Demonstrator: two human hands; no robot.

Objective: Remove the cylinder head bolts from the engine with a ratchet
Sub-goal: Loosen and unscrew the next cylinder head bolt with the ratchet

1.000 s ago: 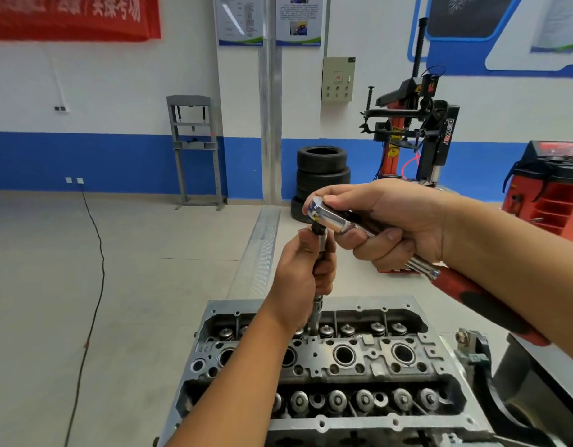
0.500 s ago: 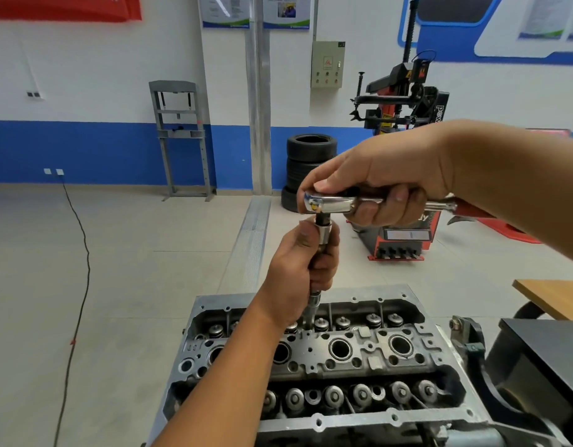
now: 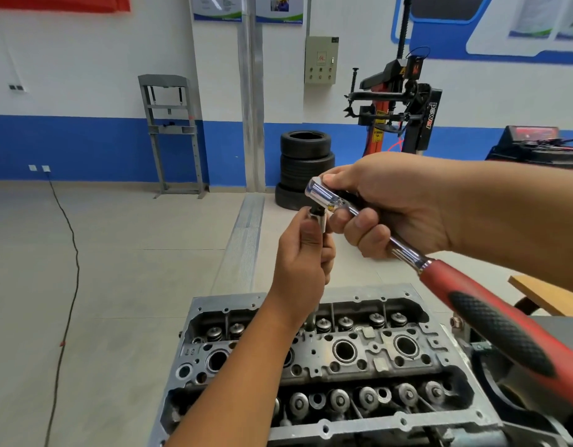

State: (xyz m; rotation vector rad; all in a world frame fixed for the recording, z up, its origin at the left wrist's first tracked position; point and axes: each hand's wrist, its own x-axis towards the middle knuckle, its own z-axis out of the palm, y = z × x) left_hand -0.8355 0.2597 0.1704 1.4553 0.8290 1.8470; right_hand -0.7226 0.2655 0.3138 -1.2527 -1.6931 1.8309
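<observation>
The right hand [image 3: 404,208] is curled around the chrome shank of a ratchet [image 3: 407,253], just behind its head, with the thumb lying along the top; the red and black handle runs down and toward the lower right of the view. The left hand [image 3: 306,266] is wrapped around a vertical extension bar [image 3: 318,221] that hangs from the ratchet head, thumb pressed near the top of the bar. The bar's lower end [image 3: 311,321] reaches down into the far row of the cylinder head [image 3: 375,359], left of centre; the bolt it meets is hidden by the hand and the casting. The cylinder head lies nearest the viewer, an open aluminium casting with round spark plug wells down the middle and valve springs in rows on both sides. To its right sit a dark metal stand part [image 3: 520,382] and the corner of a wooden tabletop [image 3: 549,295]. Beyond stretches a pale floor with a metal floor channel [image 3: 246,240] and a black cable [image 3: 69,253] trailing left. Against the white and blue wall stand a stack of tyres [image 3: 306,162], a grey shop press frame [image 3: 172,133], a tyre changer [image 3: 398,108] and a red machine [image 3: 533,140] at far right.
</observation>
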